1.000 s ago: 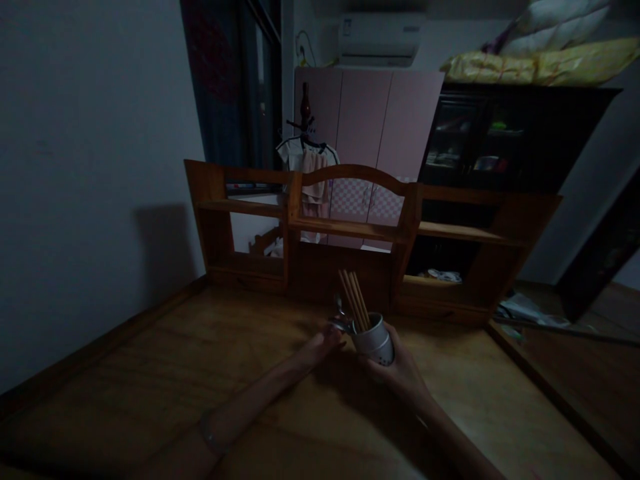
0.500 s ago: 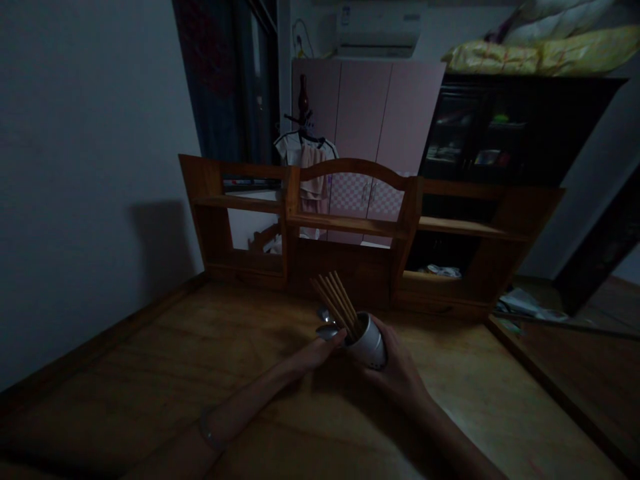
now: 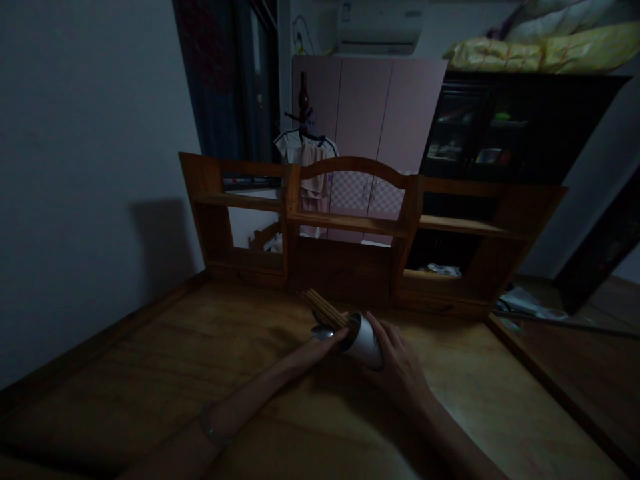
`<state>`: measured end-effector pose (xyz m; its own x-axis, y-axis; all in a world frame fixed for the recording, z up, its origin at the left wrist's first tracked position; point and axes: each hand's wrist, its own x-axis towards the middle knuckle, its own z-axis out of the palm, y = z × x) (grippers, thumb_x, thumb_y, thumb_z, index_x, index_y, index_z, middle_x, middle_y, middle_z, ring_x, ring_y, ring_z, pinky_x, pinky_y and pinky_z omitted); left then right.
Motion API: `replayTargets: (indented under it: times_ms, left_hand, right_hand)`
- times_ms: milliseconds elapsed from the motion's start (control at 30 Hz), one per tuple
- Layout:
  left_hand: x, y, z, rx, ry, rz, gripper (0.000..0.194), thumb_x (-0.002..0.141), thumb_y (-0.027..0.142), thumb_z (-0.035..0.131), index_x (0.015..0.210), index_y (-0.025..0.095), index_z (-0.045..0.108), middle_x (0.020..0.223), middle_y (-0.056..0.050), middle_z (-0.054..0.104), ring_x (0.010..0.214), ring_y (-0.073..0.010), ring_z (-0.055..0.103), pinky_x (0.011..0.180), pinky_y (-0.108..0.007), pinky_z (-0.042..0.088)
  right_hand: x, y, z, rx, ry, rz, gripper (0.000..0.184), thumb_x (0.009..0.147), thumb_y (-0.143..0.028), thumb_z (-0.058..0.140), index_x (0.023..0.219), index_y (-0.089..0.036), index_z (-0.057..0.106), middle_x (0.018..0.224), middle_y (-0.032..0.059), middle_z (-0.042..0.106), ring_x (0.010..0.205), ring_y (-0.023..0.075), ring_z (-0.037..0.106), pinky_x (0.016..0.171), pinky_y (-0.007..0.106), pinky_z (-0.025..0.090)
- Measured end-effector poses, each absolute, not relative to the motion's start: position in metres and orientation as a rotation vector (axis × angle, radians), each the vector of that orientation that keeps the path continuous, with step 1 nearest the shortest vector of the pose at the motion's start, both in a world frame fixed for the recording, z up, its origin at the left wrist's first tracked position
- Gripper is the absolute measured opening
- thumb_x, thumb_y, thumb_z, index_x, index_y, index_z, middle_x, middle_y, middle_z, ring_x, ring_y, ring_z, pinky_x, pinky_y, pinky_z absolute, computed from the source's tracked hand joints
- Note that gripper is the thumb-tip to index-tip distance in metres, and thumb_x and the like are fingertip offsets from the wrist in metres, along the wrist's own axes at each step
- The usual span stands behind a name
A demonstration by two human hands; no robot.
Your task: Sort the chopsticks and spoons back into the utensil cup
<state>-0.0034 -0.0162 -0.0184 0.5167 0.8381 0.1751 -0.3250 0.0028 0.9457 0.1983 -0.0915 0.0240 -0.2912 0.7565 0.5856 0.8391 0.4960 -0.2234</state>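
My right hand point(image 3: 400, 357) is wrapped round a light grey cylindrical utensil holder point(image 3: 367, 343), which tips with its mouth to the left. A bundle of thin wooden chopsticks point(image 3: 323, 307) slants out of the mouth, their lower ends hidden inside. At the rim my left hand point(image 3: 330, 342) closes on the chopsticks, thumb along them; its other fingers are mostly hidden. Beside this hand shows the shiny bowl of a metal spoon point(image 3: 321, 332). A bracelet point(image 3: 213, 427) circles the left wrist.
Below the hands lies a wooden board surface point(image 3: 175, 360), with a wooden shelf unit point(image 3: 350, 223) along its far side. A pale wall point(image 3: 100, 167) bounds the left. Behind stand a pink wardrobe point(image 3: 365, 107) and a dark cabinet point(image 3: 540, 133).
The utensil holder has tipped further to the left. The chopsticks now lie lower and flatter. Both hands stay at nearly the same place.
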Motion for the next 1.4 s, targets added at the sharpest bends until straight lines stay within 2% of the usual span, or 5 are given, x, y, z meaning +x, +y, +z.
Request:
replayTargets:
  times_ms: [533, 700, 900, 1100, 1400]
  left_hand:
    - [-0.009, -0.044, 0.023, 1.328, 0.486, 1.088, 0.048, 0.082, 0.033, 0.068, 0.127, 0.020, 0.058, 0.129, -0.010, 0.057, 0.121, -0.0279, 0.051, 0.104, -0.043, 0.039]
    - [-0.012, -0.044, 0.024, 1.370, 0.501, 1.078, 0.047, 0.079, 0.032, 0.070, 0.123, 0.017, 0.060, 0.128, -0.011, 0.058, 0.121, -0.0276, 0.050, 0.106, -0.043, 0.037]
    - [-0.015, -0.042, 0.023, 1.514, 0.565, 1.097, 0.024, 0.078, 0.032, 0.069, 0.097, 0.018, 0.068, 0.130, -0.009, 0.055, 0.121, -0.0288, 0.049, 0.102, -0.039, 0.039]
    - [-0.016, -0.042, 0.027, 1.587, 0.580, 1.014, 0.043, 0.083, 0.036, 0.064, 0.123, 0.022, 0.060, 0.125, -0.009, 0.059, 0.119, -0.0281, 0.050, 0.101, -0.039, 0.040]
    - [-0.013, -0.040, 0.024, 1.510, 0.561, 1.072, 0.048, 0.083, 0.038, 0.064, 0.127, 0.021, 0.057, 0.129, -0.010, 0.057, 0.121, -0.0285, 0.050, 0.100, -0.040, 0.042]
  right_hand:
    - [0.199, -0.091, 0.020, -1.399, -2.046, -0.307, 0.090, 0.072, -0.022, 0.070, 0.149, -0.024, 0.023, 0.126, 0.0115, 0.051, 0.111, 0.0287, 0.050, 0.093, 0.044, 0.046]
    - [0.199, -0.089, 0.017, -1.410, -2.053, -0.290, 0.092, 0.069, -0.021, 0.072, 0.148, -0.023, 0.025, 0.127, 0.0112, 0.050, 0.113, 0.0283, 0.049, 0.095, 0.042, 0.045]
    - [0.198, -0.089, 0.016, -1.411, -2.060, -0.262, 0.091, 0.070, -0.019, 0.070, 0.148, -0.025, 0.025, 0.127, 0.0109, 0.050, 0.112, 0.0290, 0.049, 0.094, 0.044, 0.045]
    - [0.197, -0.091, 0.018, -1.385, -2.067, -0.267, 0.090, 0.070, -0.016, 0.068, 0.148, -0.026, 0.024, 0.126, 0.0116, 0.050, 0.112, 0.0301, 0.049, 0.093, 0.046, 0.045]
    - [0.198, -0.091, 0.018, -1.441, -2.062, -0.298, 0.088, 0.074, -0.020, 0.069, 0.149, -0.026, 0.023, 0.129, 0.0111, 0.048, 0.114, 0.0302, 0.047, 0.095, 0.046, 0.043]
